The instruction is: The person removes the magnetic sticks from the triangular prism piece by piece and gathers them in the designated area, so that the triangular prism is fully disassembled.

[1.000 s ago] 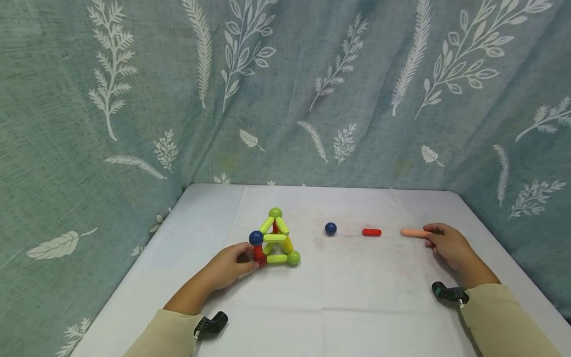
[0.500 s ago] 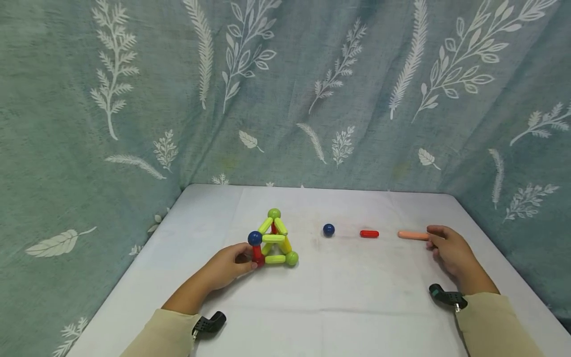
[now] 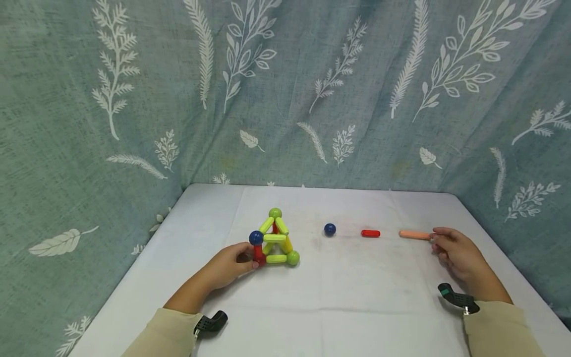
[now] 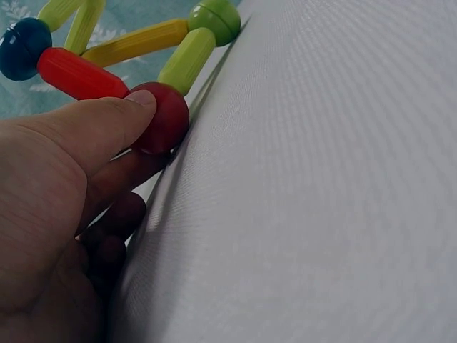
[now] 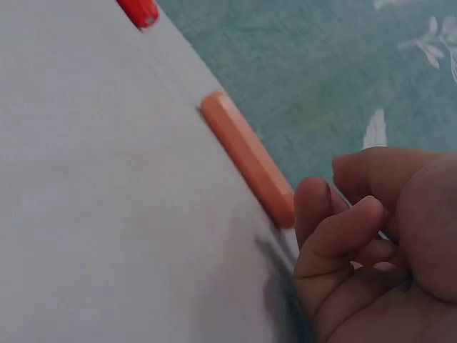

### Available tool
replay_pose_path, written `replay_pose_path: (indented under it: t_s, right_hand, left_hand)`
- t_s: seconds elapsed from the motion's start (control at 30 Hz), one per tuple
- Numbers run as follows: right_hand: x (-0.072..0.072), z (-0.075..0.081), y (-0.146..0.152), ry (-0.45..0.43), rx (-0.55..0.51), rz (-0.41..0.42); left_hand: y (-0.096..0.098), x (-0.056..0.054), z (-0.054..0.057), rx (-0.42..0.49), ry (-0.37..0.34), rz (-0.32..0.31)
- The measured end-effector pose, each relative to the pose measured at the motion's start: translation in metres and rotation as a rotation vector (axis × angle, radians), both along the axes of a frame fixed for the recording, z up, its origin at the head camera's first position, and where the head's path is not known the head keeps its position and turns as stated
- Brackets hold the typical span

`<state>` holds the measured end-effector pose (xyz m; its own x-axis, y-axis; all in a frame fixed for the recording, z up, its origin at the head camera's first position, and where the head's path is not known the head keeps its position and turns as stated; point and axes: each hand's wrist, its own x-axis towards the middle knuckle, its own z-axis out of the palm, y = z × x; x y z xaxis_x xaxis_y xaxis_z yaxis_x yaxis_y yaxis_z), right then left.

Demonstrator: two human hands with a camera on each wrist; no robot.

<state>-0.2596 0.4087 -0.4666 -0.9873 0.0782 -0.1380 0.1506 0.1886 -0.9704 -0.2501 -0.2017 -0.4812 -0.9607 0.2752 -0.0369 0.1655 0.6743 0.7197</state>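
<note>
My left hand [image 3: 228, 267] pinches a dark red ball [image 4: 163, 118] at the near left corner of a magnetic ball-and-stick structure [image 3: 275, 238]. Thumb and fingers lie on either side of that ball in the left wrist view. A red rod [image 4: 82, 73] rises from it to a blue ball [image 3: 256, 238]. Green balls, lime rods and a yellow rod form the rest of the frame. My right hand [image 3: 459, 255] is at the right end of a loose orange rod [image 5: 250, 161], fingers loosely bent and holding nothing. Whether a fingertip still touches the rod is hard to tell.
On the white-covered table [image 3: 339, 292], a loose blue ball [image 3: 329, 229] and a short red rod [image 3: 371, 233] lie in a row with the orange rod. A patterned green-blue cloth [image 3: 285, 99] hangs behind and along the sides.
My right hand has drawn slightly right and back from the orange rod, which stays in place. The left hand keeps its hold on the structure's red ball.
</note>
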Motion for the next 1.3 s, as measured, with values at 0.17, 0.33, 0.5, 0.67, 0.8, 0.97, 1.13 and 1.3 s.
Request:
replay_pose_path:
  t_s: [0.17, 0.33, 0.5, 0.67, 0.8, 0.97, 1.13, 1.3]
  right_hand:
    - [0.001, 0.015, -0.034, -0.007, 0.236, 0.056]
    - [0.001, 0.023, -0.075, 0.015, 0.299, 0.103]
    - [0.003, 0.025, -0.117, 0.018, 0.282, 0.184]
    - [0.010, 0.025, -0.153, 0.047, 0.245, 0.319]
    - [0.015, 0.027, -0.175, 0.069, 0.223, 0.394]
    - [0.020, 0.025, -0.200, 0.072, 0.212, 0.437]
    - [0.026, 0.020, -0.226, 0.050, 0.225, 0.467]
    - [0.025, 0.023, -0.251, 0.084, 0.240, 0.477]
  left_hand:
    - [-0.001, 0.000, -0.003, -0.005, 0.000, -0.002]
    - [-0.001, -0.001, -0.004, -0.001, 0.001, -0.005]
    - [-0.002, 0.000, -0.003, 0.005, -0.008, -0.004]
    - [-0.002, 0.000, -0.003, 0.005, -0.015, -0.003]
    - [-0.002, -0.001, -0.003, 0.007, -0.014, -0.009]
    - [-0.001, -0.001, -0.002, 0.014, -0.019, -0.010]
    - [0.000, -0.001, 0.000, 0.016, -0.026, -0.008]
    - [-0.002, 0.000, 0.001, -0.006, -0.010, -0.005]
